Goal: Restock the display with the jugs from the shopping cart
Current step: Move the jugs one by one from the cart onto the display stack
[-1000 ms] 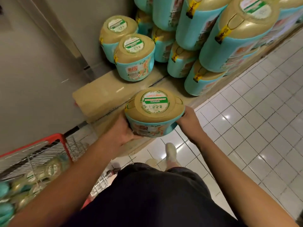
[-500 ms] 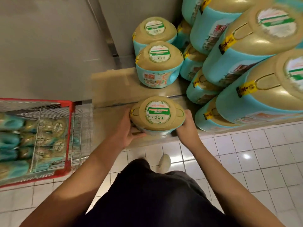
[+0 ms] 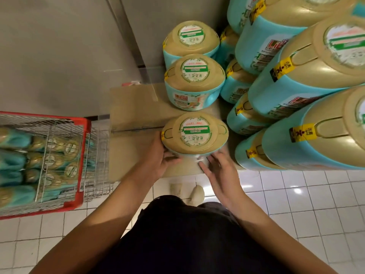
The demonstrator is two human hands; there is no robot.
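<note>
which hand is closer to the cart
Left. The left hand holds the jug on its left side, the side towards the cart. The right hand touches the jug's front right, farther from the cart.

At 1 o'clock we read only the red letters "Li" on the side label (image 3: 276, 45) of a stacked jug (image 3: 249, 46). The near jug (image 3: 194, 147) has a round top label (image 3: 194, 133), and the yellow tags (image 3: 281, 69) carry print; we cannot make out either.
</note>
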